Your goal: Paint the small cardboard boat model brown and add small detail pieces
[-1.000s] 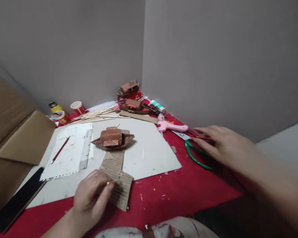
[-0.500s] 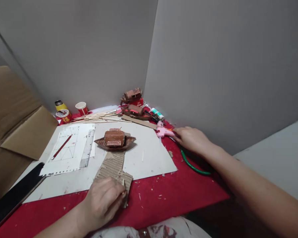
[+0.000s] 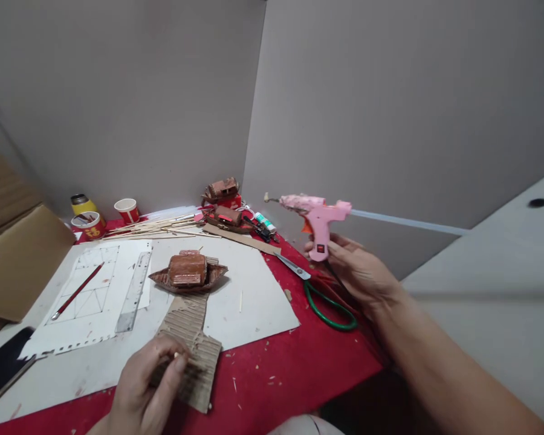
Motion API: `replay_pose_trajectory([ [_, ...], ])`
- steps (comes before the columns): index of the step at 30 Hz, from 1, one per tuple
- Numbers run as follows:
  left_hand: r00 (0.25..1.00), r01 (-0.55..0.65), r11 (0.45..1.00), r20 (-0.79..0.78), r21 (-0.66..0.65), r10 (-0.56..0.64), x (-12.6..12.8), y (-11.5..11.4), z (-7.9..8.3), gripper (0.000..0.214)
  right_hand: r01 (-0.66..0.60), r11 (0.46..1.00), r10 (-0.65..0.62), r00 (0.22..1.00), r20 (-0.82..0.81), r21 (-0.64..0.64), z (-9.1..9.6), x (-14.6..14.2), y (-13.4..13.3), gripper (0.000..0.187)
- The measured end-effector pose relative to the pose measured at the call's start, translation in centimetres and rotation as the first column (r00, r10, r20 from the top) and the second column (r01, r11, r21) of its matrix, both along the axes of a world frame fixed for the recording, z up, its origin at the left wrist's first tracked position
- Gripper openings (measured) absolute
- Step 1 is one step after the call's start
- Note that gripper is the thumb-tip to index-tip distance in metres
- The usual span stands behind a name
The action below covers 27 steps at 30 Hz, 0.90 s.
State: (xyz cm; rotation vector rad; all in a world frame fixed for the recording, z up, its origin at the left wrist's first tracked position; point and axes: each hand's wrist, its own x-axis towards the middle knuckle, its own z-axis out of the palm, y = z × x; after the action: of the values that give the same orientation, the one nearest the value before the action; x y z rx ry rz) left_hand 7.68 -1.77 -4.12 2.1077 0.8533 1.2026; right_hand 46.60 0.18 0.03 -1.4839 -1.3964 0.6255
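My right hand [image 3: 360,269] grips the lower handle of a pink glue gun [image 3: 323,220], raised off the table. Its nozzle points left, and a long translucent glue stick [image 3: 408,223] sticks out of its back. My left hand [image 3: 147,383] is closed in a pinch at the near edge, with the pale tip of a small wooden stick [image 3: 176,355] between thumb and forefinger. Under and beside that hand lies a ridged piece of corrugated cardboard [image 3: 188,320]. A brown model boat [image 3: 188,270] with a cabin sits just beyond the cardboard.
Green-handled scissors [image 3: 330,308] lie below my right hand. Two more model boats [image 3: 222,189], thin wooden sticks [image 3: 158,226] and paper cups [image 3: 127,211] stand at the back. A ruler [image 3: 133,293], pencil [image 3: 78,291], drawing and black phone [image 3: 4,368] are left, beside a cardboard box [image 3: 22,260].
My right hand has lifted the glue gun off the table, uncovering the scissors. My left hand has turned so its thumb faces up. The view has shifted slightly right.
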Motion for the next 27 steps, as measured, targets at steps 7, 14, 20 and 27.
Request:
replay_pose_trajectory([
  [7, 0.951, -0.059, 0.809, 0.214, -0.584, 0.224, 0.8, 0.7, 1.7, 0.021, -0.229, 0.969, 0.184, 0.915, -0.359, -0.089, -2.0, -4.5, -1.6, 0.043],
  [14, 0.912, -0.056, 0.672, 0.236, -0.738, 0.335, -0.4, 2.5, 2.3, 0.028, -0.181, 0.982, 0.188, 0.875, -0.447, 0.057, -2.0, -5.3, -2.2, 0.035],
  [20, 0.891, -0.036, 0.682, 0.286, -0.73, 0.353, -0.5, 2.7, 3.3, 0.025, -0.28, 0.96, 0.256, 0.874, -0.413, 0.001, -3.1, -5.8, -3.4, 0.029],
  [27, 0.964, 0.059, 0.806, 0.242, -0.588, 0.106, 2.1, 1.7, 6.8, 0.031, -0.436, 0.893, 0.414, 0.893, -0.177, -0.111, -3.7, -7.4, -4.5, 0.031],
])
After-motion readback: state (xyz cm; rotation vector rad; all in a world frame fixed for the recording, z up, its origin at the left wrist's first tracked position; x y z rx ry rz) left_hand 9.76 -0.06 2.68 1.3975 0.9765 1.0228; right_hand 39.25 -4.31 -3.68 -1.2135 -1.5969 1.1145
